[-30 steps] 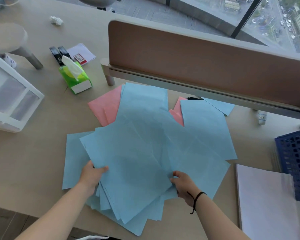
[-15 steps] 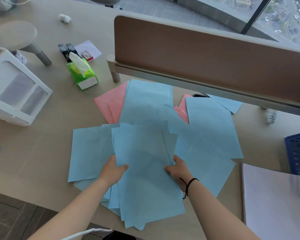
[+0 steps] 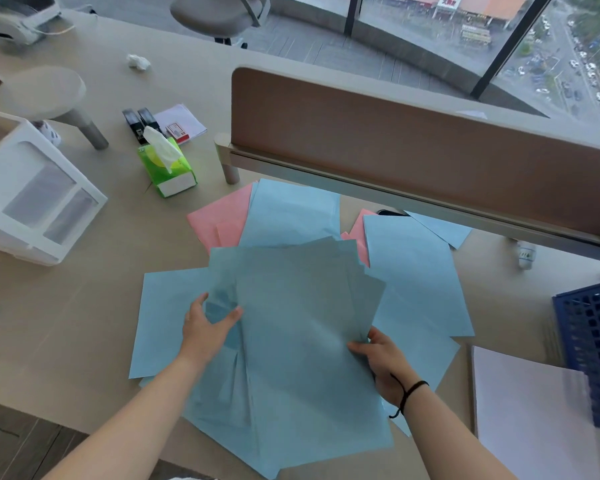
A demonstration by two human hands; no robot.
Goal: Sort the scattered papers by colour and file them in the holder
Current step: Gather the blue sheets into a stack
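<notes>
hands, left (image 3: 207, 329) and right (image 3: 383, 367), grasp blue sheets (image 3: 302, 341); blue holder (image 3: 594, 351) contents can't be told.

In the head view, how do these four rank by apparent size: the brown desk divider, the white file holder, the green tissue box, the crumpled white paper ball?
1. brown desk divider
2. white file holder
3. green tissue box
4. crumpled white paper ball, though it lies farther from the camera.

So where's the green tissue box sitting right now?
The green tissue box sits on the desk, upper left in the head view, just left of the divider's post and beyond the pink papers.
</notes>
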